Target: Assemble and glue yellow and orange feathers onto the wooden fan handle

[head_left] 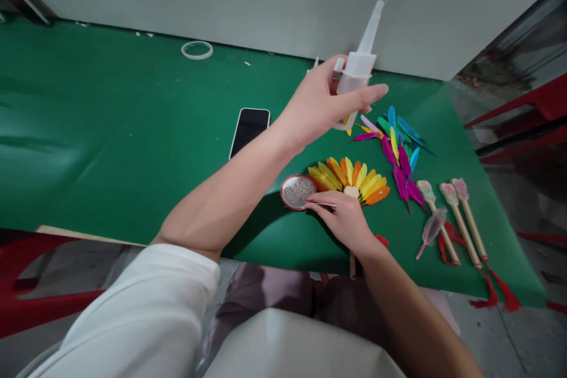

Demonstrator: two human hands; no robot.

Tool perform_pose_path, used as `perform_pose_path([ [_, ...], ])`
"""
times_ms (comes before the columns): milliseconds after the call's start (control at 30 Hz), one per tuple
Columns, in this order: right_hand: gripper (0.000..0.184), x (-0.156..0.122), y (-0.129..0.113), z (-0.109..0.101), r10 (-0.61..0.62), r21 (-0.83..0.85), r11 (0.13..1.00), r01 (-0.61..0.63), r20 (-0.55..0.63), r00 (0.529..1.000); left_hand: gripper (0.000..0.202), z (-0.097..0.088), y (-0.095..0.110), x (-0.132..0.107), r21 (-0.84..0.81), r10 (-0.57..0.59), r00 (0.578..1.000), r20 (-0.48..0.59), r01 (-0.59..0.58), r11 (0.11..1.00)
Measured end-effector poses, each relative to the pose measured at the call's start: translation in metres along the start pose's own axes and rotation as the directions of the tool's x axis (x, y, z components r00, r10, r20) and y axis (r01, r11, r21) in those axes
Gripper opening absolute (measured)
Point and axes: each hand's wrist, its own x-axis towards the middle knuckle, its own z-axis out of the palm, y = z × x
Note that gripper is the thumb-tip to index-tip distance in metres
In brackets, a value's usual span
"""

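My left hand (325,97) is raised over the back of the table, its fingers wrapped round a clear glue bottle (354,77) whose long nozzle points up. Lower down, my right hand (343,215) pinches a thin pinkish stick-like tool (325,204), perhaps tweezers, at the edge of a small red-rimmed dish (282,194). Tiny glittering pieces cover the dish's bottom. Just beyond the right hand lies a fan of yellow and orange feathers (345,172) spread round a pale wooden disc (351,191). Part of the fan is hidden by that hand; a wooden handle end (352,267) shows below.
Loose feathers (401,162) in magenta, blue and yellow lie right of the fan. Several wooden sticks with red tassels (465,224) rest at the right edge. A phone (251,130) lies behind my left forearm, a white ring (197,51) by the wall.
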Motion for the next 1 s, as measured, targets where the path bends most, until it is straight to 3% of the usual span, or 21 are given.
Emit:
perform_pose_path([
  [200, 0.012, 0.0, -0.007, -0.009, 0.054, 0.095, 0.994, -0.049, -0.051, 0.997, 0.019, 0.0, -0.01, 0.004, 0.002, 0.024, 1.0, 0.019, -0.024, 1.0],
  [333, 0.011, -0.001, -0.012, -0.046, 0.175, 0.247, 0.962, -0.112, -0.25, 0.952, 0.024, 0.006, -0.014, 0.004, 0.051, -0.025, 0.997, 0.073, 0.022, 0.998],
  [400, 0.009, -0.005, -0.012, -0.072, 0.22, 0.302, 0.949, -0.088, -0.437, 0.872, 0.029, 0.011, -0.015, 0.001, 0.065, -0.047, 0.987, 0.156, 0.037, 0.997],
  [500, 0.008, -0.014, -0.011, -0.106, 0.218, 0.297, 0.955, -0.002, -0.695, 0.686, 0.03, 0.02, -0.013, -0.007, 0.146, -0.089, 0.947, 0.309, 0.045, 0.988],
  [567, 0.01, -0.022, -0.012, -0.12, 0.184, 0.243, 0.97, 0.022, -0.786, 0.59, 0.031, 0.028, -0.01, -0.013, 0.233, -0.143, 0.908, 0.394, 0.052, 0.971],
  [633, 0.012, -0.028, -0.015, -0.127, 0.145, 0.188, 0.982, 0.026, -0.83, 0.538, 0.031, 0.034, -0.005, -0.02, 0.298, -0.183, 0.877, 0.445, 0.047, 0.953],
  [800, 0.011, -0.033, -0.026, -0.128, 0.095, 0.143, 0.989, 0.049, -0.84, 0.534, 0.033, 0.045, 0.005, -0.032, 0.35, -0.274, 0.784, 0.557, 0.077, 0.934],
  [1000, 0.008, -0.033, -0.032, -0.129, 0.089, 0.172, 0.981, 0.09, -0.81, 0.579, 0.032, 0.047, 0.006, -0.034, 0.355, -0.284, 0.781, 0.557, 0.085, 0.931],
])
